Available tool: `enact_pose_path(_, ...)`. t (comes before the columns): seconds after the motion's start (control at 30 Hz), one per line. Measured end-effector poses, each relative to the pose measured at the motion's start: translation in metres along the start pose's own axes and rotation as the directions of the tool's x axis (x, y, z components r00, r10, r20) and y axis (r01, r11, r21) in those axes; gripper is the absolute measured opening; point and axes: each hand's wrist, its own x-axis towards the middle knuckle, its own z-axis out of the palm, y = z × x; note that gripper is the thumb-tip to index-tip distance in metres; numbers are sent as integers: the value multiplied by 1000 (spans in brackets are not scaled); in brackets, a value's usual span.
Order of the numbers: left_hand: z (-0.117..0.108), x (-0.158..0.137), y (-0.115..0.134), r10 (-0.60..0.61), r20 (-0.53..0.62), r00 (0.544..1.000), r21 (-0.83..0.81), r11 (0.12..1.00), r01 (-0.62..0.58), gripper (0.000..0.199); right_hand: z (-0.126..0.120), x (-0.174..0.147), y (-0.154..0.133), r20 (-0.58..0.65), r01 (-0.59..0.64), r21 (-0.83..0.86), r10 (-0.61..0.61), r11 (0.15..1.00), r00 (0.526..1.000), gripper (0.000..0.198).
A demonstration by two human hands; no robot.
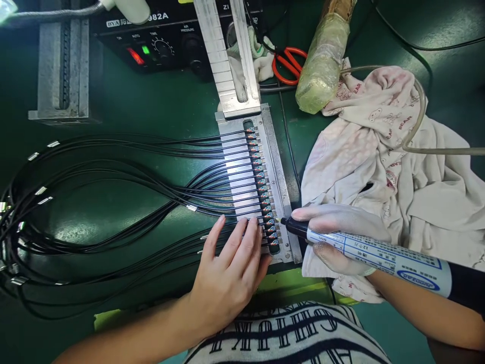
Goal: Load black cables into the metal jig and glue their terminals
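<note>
A metal fixture point(242, 172) lies in front of me, with several black cables point(204, 178) set side by side across it. Their stripped ends show small coloured wires and connectors point(261, 181) along the right side. My bare left hand point(231, 265) rests on the lower cables and the fixture, fingers stretched out and slightly apart. In a white glove, my right hand point(341, 227) grips a large pen-shaped dispenser point(379, 258) with a printed blue-and-white label and black ends. Its narrow tip sits at the connectors near the lower part of the row.
Behind stands a black control box point(166, 45) with lit switches. A second metal fixture point(62, 65) is at upper left. Red-handled scissors point(290, 65), a wrapped cylinder point(322, 63) and crumpled cloth point(359, 146) with a hose point(439, 150) lie at the right.
</note>
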Motion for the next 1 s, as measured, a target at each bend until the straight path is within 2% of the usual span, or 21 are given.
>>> enact_pose_path(0.2, 2, -2, 0, -9, -18, 1000, 4, 1000, 9, 33, 2, -5, 1, -24, -25, 3, 26, 1000, 999, 26)
enact_pose_path(0.3, 0, -2, 2, -29, 9, 1000, 12, 1000, 28, 35, -1, -11, 1, -24, -11, 51, 13, 999, 1000, 30)
enact_pose_path(0.47, -7, -2, 6, -19, 18, 1000, -11, 1000, 19, 34, -7, -19, -2, 6, -26, 49, 26, 998, 1000, 25)
enact_pose_path(0.67, -5, -3, 6, 25, 30, 999, -20, 1000, -24, 32, -1, -12, -2, -1, 78, -4, -78, 997, 997, 19)
enact_pose_path(1.0, -5, -3, 7, 24, 27, 999, -9, 1000, -23, 31, 0, -6, -2, 22, 57, 4, -57, 998, 998, 18)
